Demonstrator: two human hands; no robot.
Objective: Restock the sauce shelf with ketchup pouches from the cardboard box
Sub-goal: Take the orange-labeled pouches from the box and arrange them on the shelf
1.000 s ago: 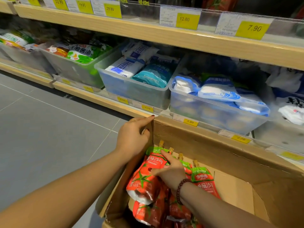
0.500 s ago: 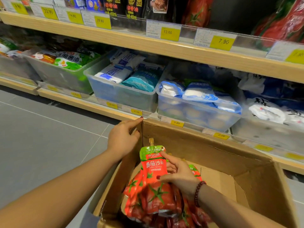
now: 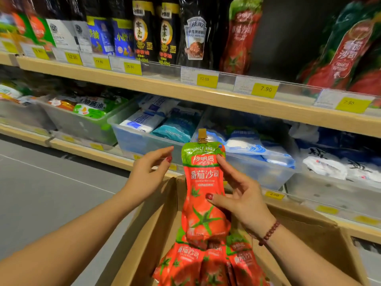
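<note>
My left hand (image 3: 147,174) hovers open, holding nothing, just left of the ketchup pouch (image 3: 203,190) my right hand (image 3: 240,198) grips upright above the cardboard box (image 3: 305,230). It reads "SINCE 1993", "Tomato Ketchup". More pouches (image 3: 208,263) wait in the box, so restocking looks barely started. On the sauce shelf (image 3: 226,100): Heinz pouch (image 3: 194,32), tags 25.80, 12.00, 7.90; shelved ketchup (image 3: 240,36) further right.

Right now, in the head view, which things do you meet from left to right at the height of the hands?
Left hand → ketchup pouch, upright with its spout on top → right hand, which grips the pouch → bead bracelet on the right wrist.
</note>
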